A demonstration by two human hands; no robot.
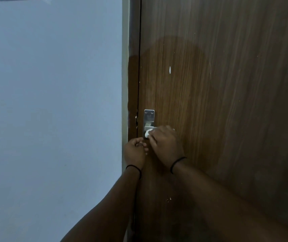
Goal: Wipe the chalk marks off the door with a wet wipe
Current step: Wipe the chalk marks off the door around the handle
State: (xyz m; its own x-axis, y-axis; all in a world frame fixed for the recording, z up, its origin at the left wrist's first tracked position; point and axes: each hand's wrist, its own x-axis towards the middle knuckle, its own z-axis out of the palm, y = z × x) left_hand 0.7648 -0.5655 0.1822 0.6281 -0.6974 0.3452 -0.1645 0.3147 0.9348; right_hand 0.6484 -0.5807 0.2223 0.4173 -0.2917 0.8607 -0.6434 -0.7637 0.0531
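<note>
A brown wooden door (218,84) fills the right half of the head view. A short white mark (170,69) shows on it above the lock, and small white specks (168,199) lie lower down. My right hand (166,145) grips a bunched white wet wipe (147,133) and holds it against the metal lock plate (149,117), covering the handle. My left hand (135,151) is just left of it at the door's edge, fingers curled; whether it holds anything is hidden.
A pale blue wall (52,110) takes up the left half. The door frame (132,75) runs vertically between wall and door, chipped beside the lock. A damp-looking darker patch spreads over the door above the lock.
</note>
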